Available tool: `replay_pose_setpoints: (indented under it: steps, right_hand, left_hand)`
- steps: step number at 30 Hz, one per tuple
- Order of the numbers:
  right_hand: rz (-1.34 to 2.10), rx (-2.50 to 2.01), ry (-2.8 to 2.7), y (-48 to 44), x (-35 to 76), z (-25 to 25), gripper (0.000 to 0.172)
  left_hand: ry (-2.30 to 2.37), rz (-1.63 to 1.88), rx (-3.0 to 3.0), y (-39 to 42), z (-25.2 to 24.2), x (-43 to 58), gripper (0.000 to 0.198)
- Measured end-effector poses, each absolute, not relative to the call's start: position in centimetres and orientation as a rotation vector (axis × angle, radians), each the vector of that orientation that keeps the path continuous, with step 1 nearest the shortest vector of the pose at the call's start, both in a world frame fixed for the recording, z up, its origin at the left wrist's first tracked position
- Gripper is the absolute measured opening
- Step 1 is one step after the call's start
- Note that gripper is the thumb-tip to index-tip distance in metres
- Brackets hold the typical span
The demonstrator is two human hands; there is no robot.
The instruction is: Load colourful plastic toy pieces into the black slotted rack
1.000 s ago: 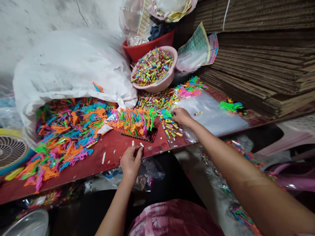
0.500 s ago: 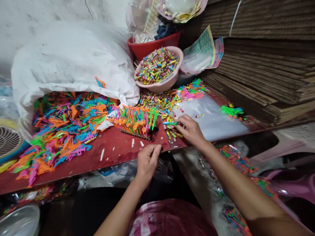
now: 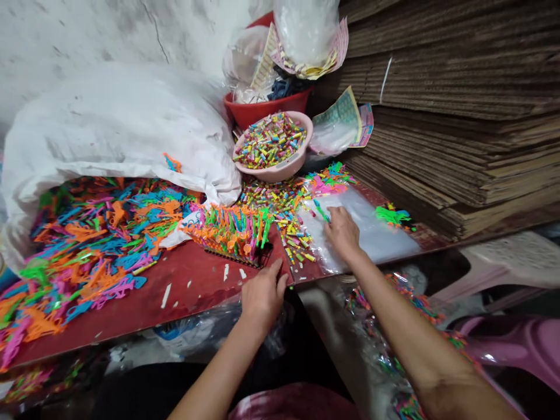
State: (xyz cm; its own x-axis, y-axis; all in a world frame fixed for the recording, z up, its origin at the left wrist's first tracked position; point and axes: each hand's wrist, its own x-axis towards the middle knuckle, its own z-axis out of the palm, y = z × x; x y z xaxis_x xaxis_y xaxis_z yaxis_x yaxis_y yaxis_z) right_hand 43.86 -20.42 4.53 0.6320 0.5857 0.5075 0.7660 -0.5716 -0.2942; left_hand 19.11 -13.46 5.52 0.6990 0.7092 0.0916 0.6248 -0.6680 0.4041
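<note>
My left hand (image 3: 263,293) rests at the table's front edge, index finger and thumb apart, holding nothing. Just beyond it stands a dark wire rack (image 3: 265,254) filled with a row of colourful plastic toy pieces (image 3: 231,230). Over a clear plastic sheet or stack of bags (image 3: 367,233), my right hand (image 3: 343,232) pinches a small green-and-blue plastic piece (image 3: 321,210) at its fingertips. Loose small wrapped tubes (image 3: 297,242) in yellow, pink and blue lie left of that hand.
A white sack (image 3: 118,128) spills a heap of plastic toys (image 3: 105,245) onto the red table (image 3: 149,312). Behind are a pink basin (image 3: 280,171) of wrapped tubes and a red basin (image 3: 262,111). Stacked cardboard (image 3: 437,151) stands right, above a pink plastic stool (image 3: 520,341).
My right hand has moved from the tube pile to over the clear plastic, carrying the small piece. The left index finger and thumb have spread apart. The view has shifted slightly.
</note>
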Motion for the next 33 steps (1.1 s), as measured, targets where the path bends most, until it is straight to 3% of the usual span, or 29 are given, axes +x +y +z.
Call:
replay_pose_setpoints:
  steps: [2,6,8,12,21,27,33]
  right_hand:
    - [-0.459,-2.388,-1.032,-19.2,45.2,5.0,0.046]
    - [-0.088,-2.246,-0.957,-15.0,46.0,4.8,0.028]
    - [0.024,-2.231,-0.831,-12.7,46.1,4.5,0.028]
    - [-0.025,-2.254,-0.709,-9.7,47.0,4.6,0.035]
    - [0.093,-2.296,-0.795,-7.4,48.5,3.6,0.020]
    - [0.290,-1.862,-0.673,-8.4,47.8,2.3,0.015]
    - [0.263,-1.522,-0.737,-12.0,44.1,5.1,0.025]
  left_hand:
    - [1.095,0.263,2.709,-13.4,5.3,19.2,0.040]
    - [1.137,0.257,2.849,-13.2,4.8,18.1,0.037]
    - [1.132,0.290,2.891,-12.9,4.3,16.9,0.036]
    - [1.094,0.465,2.944,-12.3,3.2,13.9,0.033]
    - [1.243,0.600,2.875,-11.5,2.4,7.3,0.030]
    - [1.526,0.526,2.666,-10.2,2.6,4.0,0.029]
    - [1.747,0.566,2.285,-8.8,2.9,3.2,0.030]
